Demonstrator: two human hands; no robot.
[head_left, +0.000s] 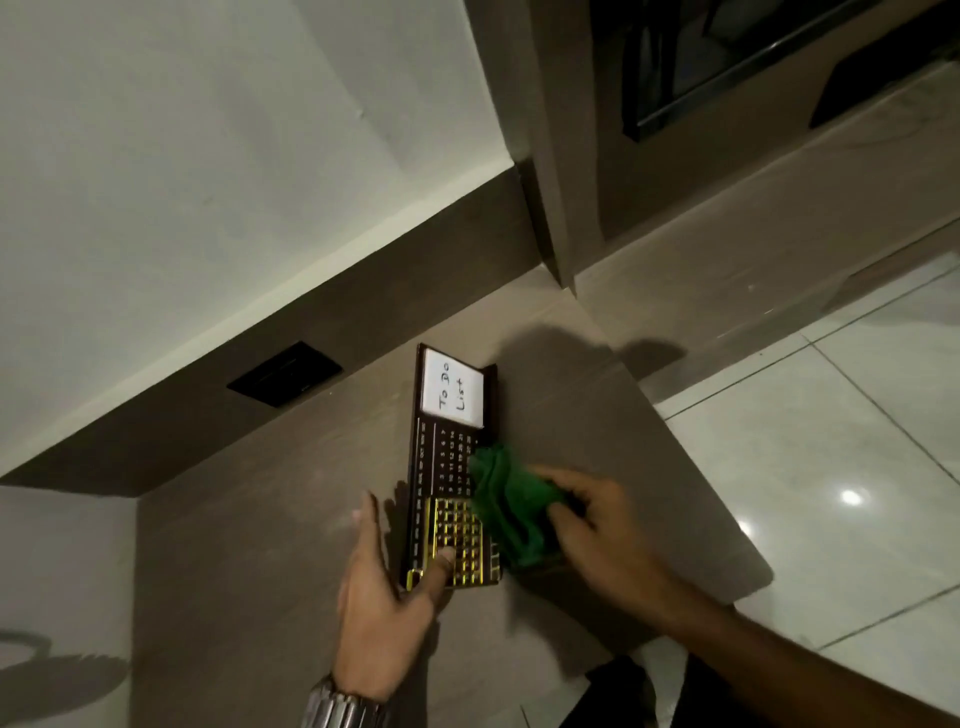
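Observation:
A dark brown board (439, 457) lies flat on the beige counter (291, 519). It carries a white "To Do List" card at its far end, a number grid in the middle and a gold grid at its near end. My left hand (382, 587) rests beside the board's left edge with straight fingers, its thumb pressing on the gold grid. My right hand (592, 519) grips a bunched green cloth (506, 499) that lies on the board's right side, over part of both grids.
A black switch plate (284, 373) is set in the brown backsplash behind the counter. White wall rises above it. The counter ends at the right, with glossy white floor tiles (831, 467) below. A dark cabinet front (727, 62) stands at the upper right.

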